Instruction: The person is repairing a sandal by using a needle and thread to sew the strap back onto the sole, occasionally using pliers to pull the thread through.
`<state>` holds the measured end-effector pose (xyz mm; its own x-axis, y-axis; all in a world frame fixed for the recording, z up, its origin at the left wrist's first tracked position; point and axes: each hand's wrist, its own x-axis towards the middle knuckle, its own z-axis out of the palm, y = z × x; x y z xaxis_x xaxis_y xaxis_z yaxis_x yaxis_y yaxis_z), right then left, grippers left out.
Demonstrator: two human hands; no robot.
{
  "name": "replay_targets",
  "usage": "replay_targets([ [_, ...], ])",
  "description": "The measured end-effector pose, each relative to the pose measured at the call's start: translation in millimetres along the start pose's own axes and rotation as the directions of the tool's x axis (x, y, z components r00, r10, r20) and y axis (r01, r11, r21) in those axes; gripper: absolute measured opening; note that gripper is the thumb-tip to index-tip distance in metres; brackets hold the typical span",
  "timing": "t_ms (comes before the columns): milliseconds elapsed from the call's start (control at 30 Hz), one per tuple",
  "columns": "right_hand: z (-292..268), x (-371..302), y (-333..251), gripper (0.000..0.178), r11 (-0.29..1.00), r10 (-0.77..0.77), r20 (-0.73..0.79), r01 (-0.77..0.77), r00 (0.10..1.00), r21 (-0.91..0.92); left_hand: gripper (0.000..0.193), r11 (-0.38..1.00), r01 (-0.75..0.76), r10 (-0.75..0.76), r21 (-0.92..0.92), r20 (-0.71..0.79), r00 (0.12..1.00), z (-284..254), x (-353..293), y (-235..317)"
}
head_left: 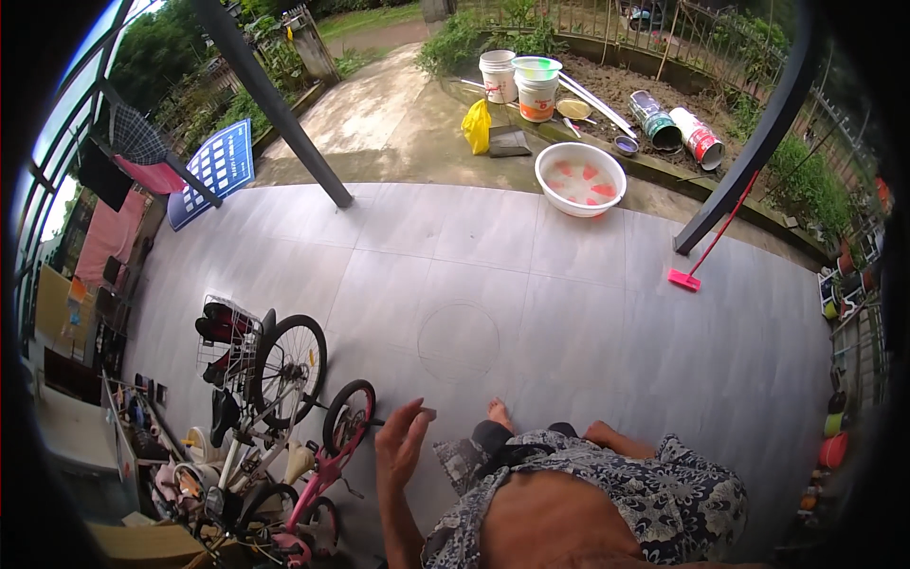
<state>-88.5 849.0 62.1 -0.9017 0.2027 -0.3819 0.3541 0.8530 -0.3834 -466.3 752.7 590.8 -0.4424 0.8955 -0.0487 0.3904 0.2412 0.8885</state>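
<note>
My left hand (402, 441) is raised in front of me, palm inward. Its fingers are loosely bent and apart, and a small greyish patch beside the fingertips is too blurred to name. Just left of it on the floor is a small pink bicycle (327, 467), and a larger bicycle with a wire basket (232, 332) stands behind that. My right arm bends across my patterned shirt (654, 493); my right hand (603, 434) is close to my body, its fingers too indistinct to read. One bare foot (500, 414) shows on the tiles.
A white basin (580, 180) with red-patterned bottom sits at the tiled floor's far edge. Beyond are white buckets (537, 90), a yellow bag (477, 126) and a dustpan (509, 142). A pink broom (684, 280) leans on the right post (749, 142). Clutter lines the left wall.
</note>
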Motion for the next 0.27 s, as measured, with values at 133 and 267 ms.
replay_targets([
  [133, 2.3, 11.4, 46.6, 0.019, 0.775, 0.47, -0.178, -0.308, 0.865, 0.552, 0.048, 0.666, -0.653, 0.737, 0.36, -0.182, 0.651, -54.4, 113.4, 129.3],
  [267, -45.1, 23.0, 85.3, 0.022, 0.316, 0.745, 0.042, -0.408, 0.665, 0.856, 0.069, 0.14, -0.984, 0.965, 0.113, -0.239, 0.11, -50.1, 214.6, 211.4],
])
